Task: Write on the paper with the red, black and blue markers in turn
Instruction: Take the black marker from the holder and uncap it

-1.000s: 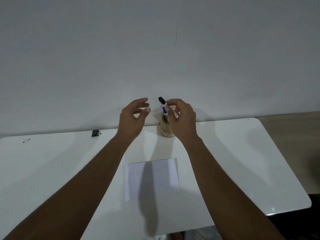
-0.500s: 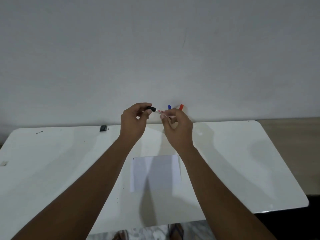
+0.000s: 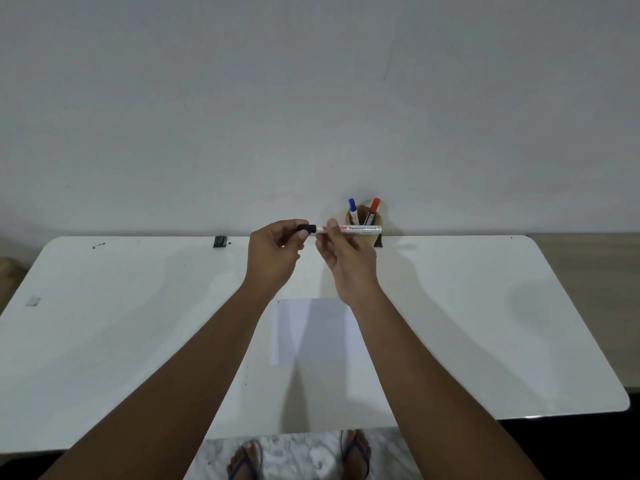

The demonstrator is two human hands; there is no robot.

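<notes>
Hands [image 3: 311,251] midair; table [image 3: 485,323] edges apparently distant.

My right hand [image 3: 349,261]: it holds the white body of the black marker [image 3: 353,229], which lies level above the far edge of the table [image 3: 485,323].
My left hand [image 3: 273,258]: its fingers pinch the black cap [image 3: 307,228] at the left end of this marker.
Holder [image 3: 360,216]: it stands at the wall behind my right hand, with the blue marker [image 3: 353,210] and the red marker [image 3: 372,210] upright inside.
Paper [image 3: 311,330]: it lies flat on the table between my forearms, partly in shadow.
Below the table edge: my feet in sandals [image 3: 355,455].
</notes>
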